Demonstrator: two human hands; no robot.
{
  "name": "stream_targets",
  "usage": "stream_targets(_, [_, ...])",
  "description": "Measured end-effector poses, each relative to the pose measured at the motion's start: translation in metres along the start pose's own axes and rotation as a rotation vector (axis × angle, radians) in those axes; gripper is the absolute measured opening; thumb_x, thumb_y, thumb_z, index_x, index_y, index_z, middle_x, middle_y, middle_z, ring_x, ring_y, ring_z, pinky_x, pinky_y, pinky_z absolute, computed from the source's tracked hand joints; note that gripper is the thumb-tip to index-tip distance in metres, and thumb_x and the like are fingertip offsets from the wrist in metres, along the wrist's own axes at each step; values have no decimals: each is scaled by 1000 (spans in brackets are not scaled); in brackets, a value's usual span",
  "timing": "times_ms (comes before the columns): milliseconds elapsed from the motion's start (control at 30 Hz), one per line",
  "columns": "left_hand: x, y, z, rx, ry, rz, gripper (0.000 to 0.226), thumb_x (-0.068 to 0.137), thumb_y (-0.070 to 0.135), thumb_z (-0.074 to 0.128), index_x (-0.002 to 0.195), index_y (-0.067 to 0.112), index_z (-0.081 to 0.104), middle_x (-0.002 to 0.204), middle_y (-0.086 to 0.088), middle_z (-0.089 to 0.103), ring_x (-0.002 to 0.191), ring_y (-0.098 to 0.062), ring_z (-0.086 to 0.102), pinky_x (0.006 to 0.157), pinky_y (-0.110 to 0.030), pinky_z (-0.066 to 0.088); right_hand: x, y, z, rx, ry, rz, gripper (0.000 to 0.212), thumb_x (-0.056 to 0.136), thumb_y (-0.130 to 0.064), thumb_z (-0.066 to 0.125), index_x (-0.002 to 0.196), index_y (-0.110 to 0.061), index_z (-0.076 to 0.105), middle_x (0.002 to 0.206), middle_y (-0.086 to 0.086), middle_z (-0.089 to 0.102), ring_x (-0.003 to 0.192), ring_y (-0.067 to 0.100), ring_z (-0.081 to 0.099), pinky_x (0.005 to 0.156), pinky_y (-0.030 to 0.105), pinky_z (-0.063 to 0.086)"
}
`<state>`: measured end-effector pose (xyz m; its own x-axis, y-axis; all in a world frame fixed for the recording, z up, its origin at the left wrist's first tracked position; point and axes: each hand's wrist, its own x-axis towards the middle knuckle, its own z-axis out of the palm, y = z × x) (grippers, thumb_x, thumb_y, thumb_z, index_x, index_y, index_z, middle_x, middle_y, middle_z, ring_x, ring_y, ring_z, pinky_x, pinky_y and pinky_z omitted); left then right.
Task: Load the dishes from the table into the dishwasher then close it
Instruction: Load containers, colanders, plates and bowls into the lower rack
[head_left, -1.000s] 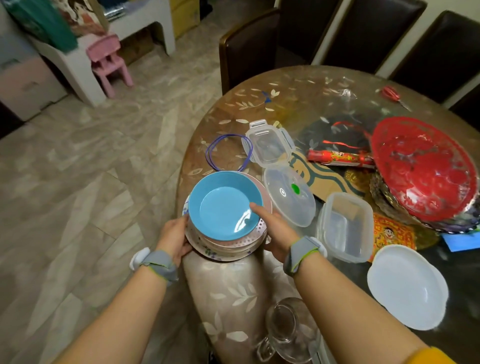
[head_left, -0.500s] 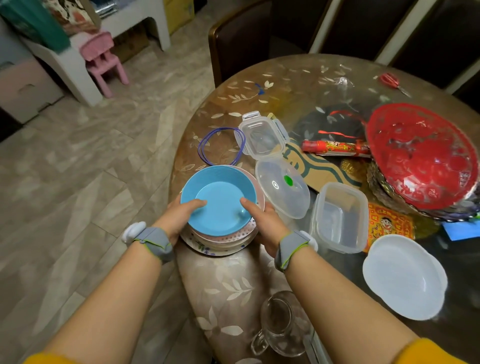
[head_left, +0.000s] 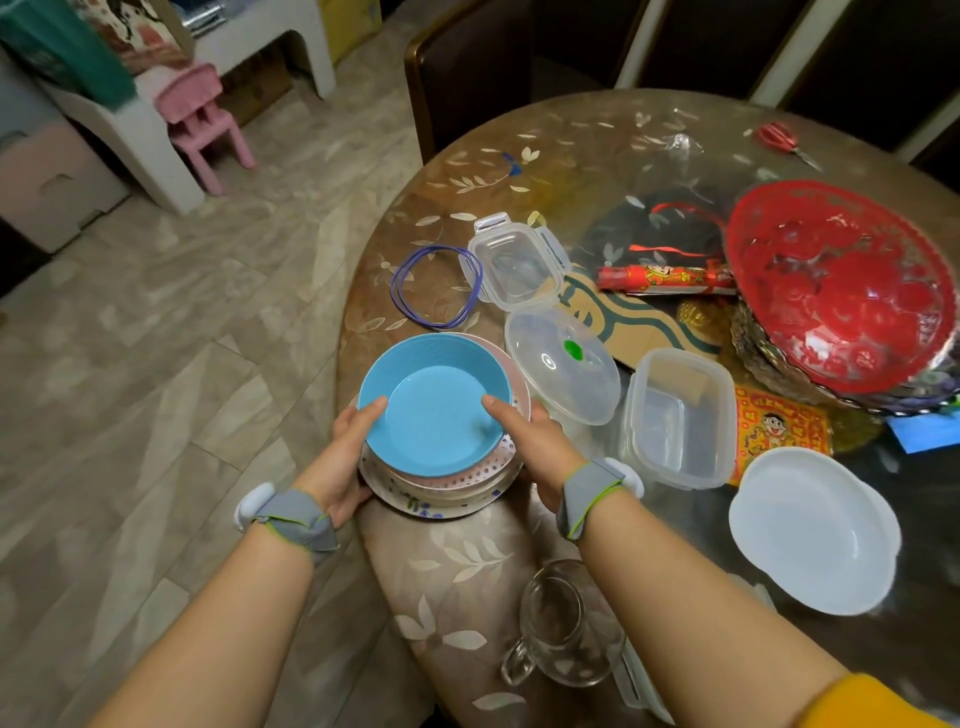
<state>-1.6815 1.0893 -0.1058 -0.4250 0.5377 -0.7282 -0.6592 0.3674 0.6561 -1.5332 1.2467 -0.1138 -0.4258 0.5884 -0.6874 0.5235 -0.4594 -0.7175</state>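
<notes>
Pickup step. My left hand (head_left: 340, 457) and right hand (head_left: 535, 447) clamp the plate stack (head_left: 441, 488) from both sides, thumbs hooked over the blue bowl (head_left: 434, 402) on top. Stack sits at the table (head_left: 467, 566) edge. Next: lift level, carry to dishwasher, which isn't in view.

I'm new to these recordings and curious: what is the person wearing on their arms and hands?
Both hands are bare. The left hand and right hand each have a grey fabric wrist strap with lime-green edging holding a white rounded device. The forearms are uncovered; a yellow sleeve shows at the right upper arm.
</notes>
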Motion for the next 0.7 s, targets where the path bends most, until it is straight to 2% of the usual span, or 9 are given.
stream_targets(133, [-8,-1,8,27,-23,9,48,86,45,62,131,35,48,119,4,67,106,-15,65,74,-32,54,-8,2,-2,-10,-13,-6,104,36,-90,67,130,-51,45,139,-6,46,126,21,49,105,50,41])
stream_targets(233, [-21,-9,11,39,-54,6,34,91,35,56,125,26,58,110,2,72,100,-15,67,79,-33,53,-13,11,-4,5,-31,-12,96,38,-87,71,126,-55,47,139,-6,45,124,19,51,105,47,43])
stream_targets(333, [-30,-22,7,31,-51,-1,46,87,47,59,130,31,54,115,6,70,109,-14,63,89,-37,50,-13,24,-5,18,-44,-33,90,43,-83,75,125,-57,48,139,-7,46,122,17,53,103,43,45])
stream_targets(433, [-35,-33,0,38,-43,-11,75,68,72,61,135,42,45,125,13,64,119,-11,57,100,-42,45,-25,27,-4,-27,-63,-36,85,47,-85,71,124,-54,52,138,-7,49,123,16,52,104,43,44])
stream_targets(533, [-39,-35,0,69,-15,-8,89,58,81,61,137,47,40,130,16,59,121,-11,54,103,-43,41,-46,23,-13,94,-111,-33,79,61,-85,61,123,-35,60,127,-8,61,114,9,58,100,35,45])
stream_targets(600, [-40,-33,4,66,11,-1,76,70,75,59,137,45,41,127,14,61,117,-11,57,93,-40,48,-57,23,-25,267,6,54,64,78,-75,53,109,-20,63,105,-5,65,91,5,60,77,25,45])
stream_targets(633, [-42,-32,8,46,16,3,66,78,69,57,136,42,42,124,12,64,112,-11,60,83,-36,51,-62,25,-33,362,105,111,61,80,-72,52,102,-15,60,91,-2,59,77,7,55,67,24,41])
stream_targets(667, [-43,-30,11,30,21,3,59,84,63,54,136,39,44,121,9,66,107,-12,64,74,-32,52,-66,28,-42,462,185,166,62,81,-70,53,103,-13,57,86,2,51,73,11,50,64,25,41])
stream_targets(700, [-45,-29,14,20,22,8,55,87,59,53,136,36,45,118,7,68,102,-13,66,69,-30,52,-69,28,-51,577,229,203,68,81,-68,56,116,-10,54,93,7,51,81,16,53,72,29,46])
